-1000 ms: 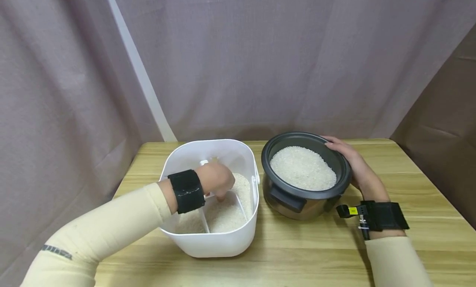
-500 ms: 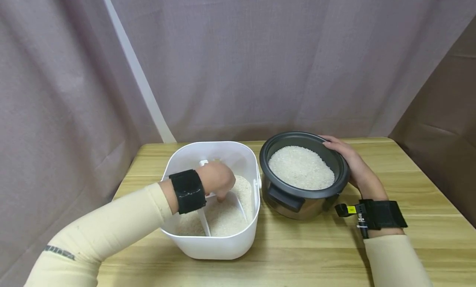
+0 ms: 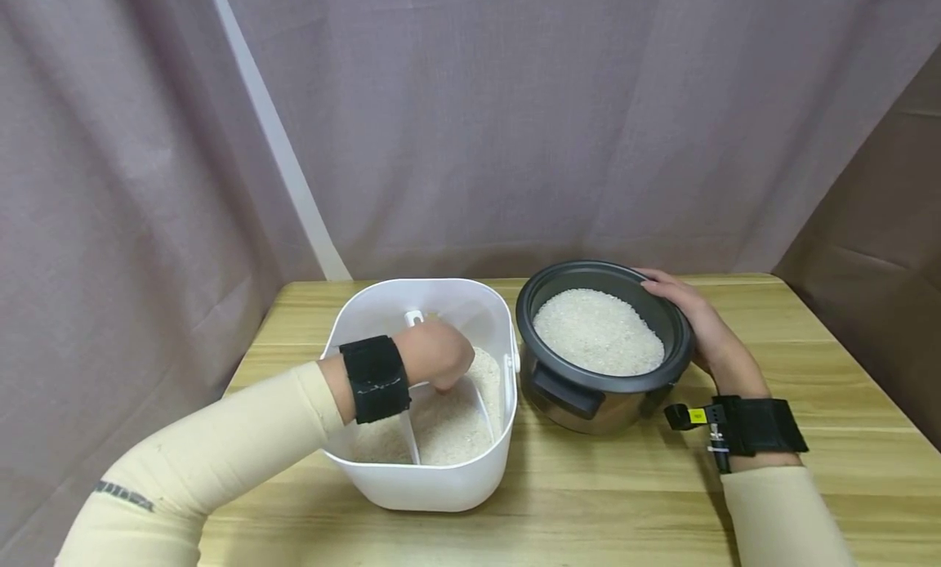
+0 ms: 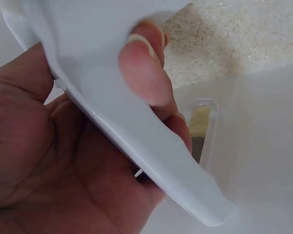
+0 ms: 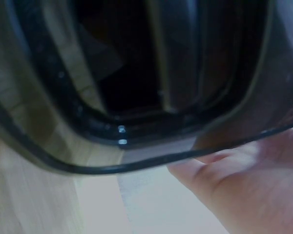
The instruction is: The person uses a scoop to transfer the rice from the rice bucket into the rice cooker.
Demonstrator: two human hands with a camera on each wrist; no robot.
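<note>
Only a dark printed word on the left sleeve shows, too blurred to read

Cream long sleeves cover both arms, with a black strap around each wrist.

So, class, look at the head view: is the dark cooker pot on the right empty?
No, the dark pot holds a heap of white rice that covers its bottom, while the right hand rests against its rim.
</note>
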